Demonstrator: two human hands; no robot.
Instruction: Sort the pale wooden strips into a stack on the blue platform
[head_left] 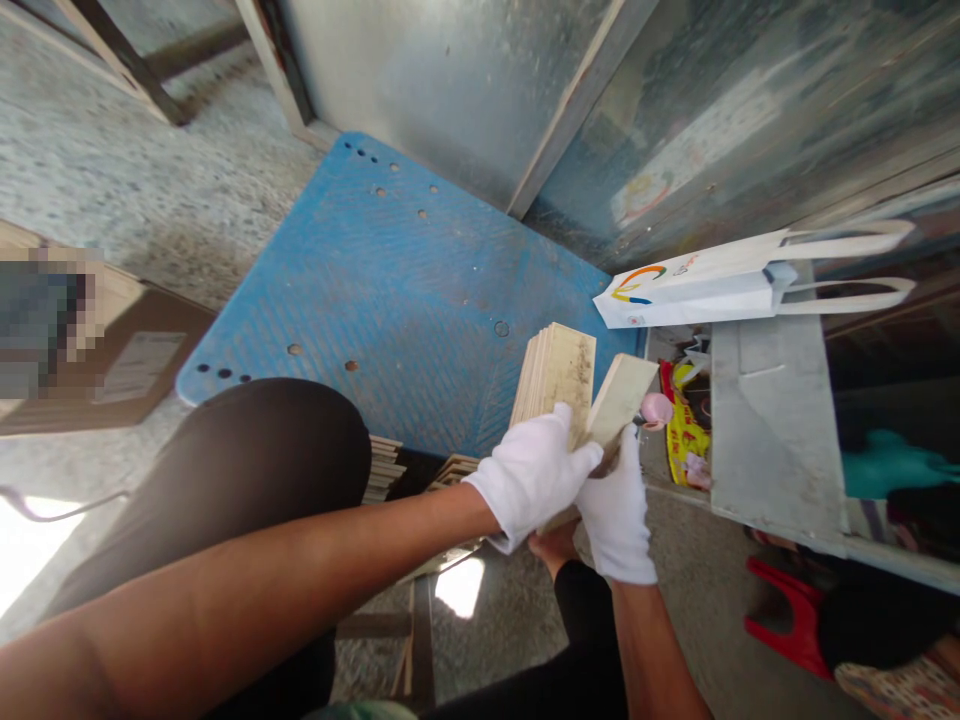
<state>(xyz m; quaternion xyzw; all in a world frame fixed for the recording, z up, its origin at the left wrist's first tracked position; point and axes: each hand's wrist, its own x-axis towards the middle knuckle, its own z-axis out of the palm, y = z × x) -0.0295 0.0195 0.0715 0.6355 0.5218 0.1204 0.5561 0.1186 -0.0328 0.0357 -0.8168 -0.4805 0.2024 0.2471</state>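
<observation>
Both my hands wear white gloves and meet in front of me, just right of centre. My left hand (pixel 534 472) is closed round the bottom of a stack of thin pale wooden slats (pixel 553 372), held upright and fanned. My right hand (pixel 616 505) grips a single wooden slat (pixel 619 398) that leans away to the right of the stack. More slats (pixel 384 467) lie stacked low under my left forearm, beside my dark-trousered knee (pixel 262 470).
A blue plastic pallet (pixel 390 280) lies flat ahead, against metal sheet walls (pixel 450 90). A white paper bag (pixel 720 285) rests on a grey metal box (pixel 765 420). Cardboard boxes (pixel 142 370) sit left. A red stool (pixel 787 615) stands at lower right.
</observation>
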